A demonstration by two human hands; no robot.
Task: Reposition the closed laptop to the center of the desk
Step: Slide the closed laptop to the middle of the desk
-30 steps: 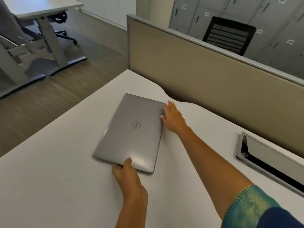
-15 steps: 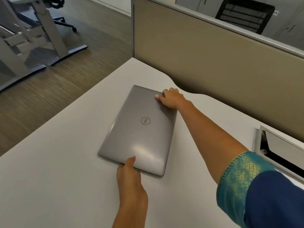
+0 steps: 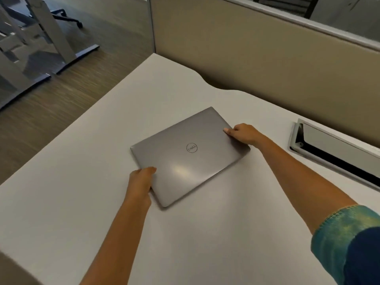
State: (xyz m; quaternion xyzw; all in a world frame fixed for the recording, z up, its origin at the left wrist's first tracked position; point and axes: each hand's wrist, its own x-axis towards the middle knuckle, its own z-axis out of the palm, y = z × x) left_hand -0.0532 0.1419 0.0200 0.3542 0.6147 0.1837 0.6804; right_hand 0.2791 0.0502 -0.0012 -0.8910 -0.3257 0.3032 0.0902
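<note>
The closed laptop point(image 3: 190, 155), a grey one with a round logo on its lid, lies on the white desk point(image 3: 61, 202) near the middle of the visible surface, turned askew so that one corner points toward 12 o'clock and another toward 6 o'clock. The left hand point(image 3: 141, 183) holds the edge at about 8 o'clock from the logo, thumb on top of the lid and the other fingers out of sight, apparently tucked under the rim. The right hand point(image 3: 243, 133) grips the opposite edge at about 2 o'clock, thumb pressed on the lid and fingers curled around the side. Both hands are closed on the laptop in a narrow pinch; whether it is lifted a little or resting flat on the desk cannot be told. At 3 o'clock, well apart from the laptop, is an open cable hatch point(image 3: 329, 151) set into the desk, and a beige partition point(image 3: 246, 58) runs along the far side from 12 to 2 o'clock. As for progress, the laptop seems close to a central spot already, well clear of the desk's left edge. What looks left is squaring it up with the desk's edges, setting it down and letting go.
</note>
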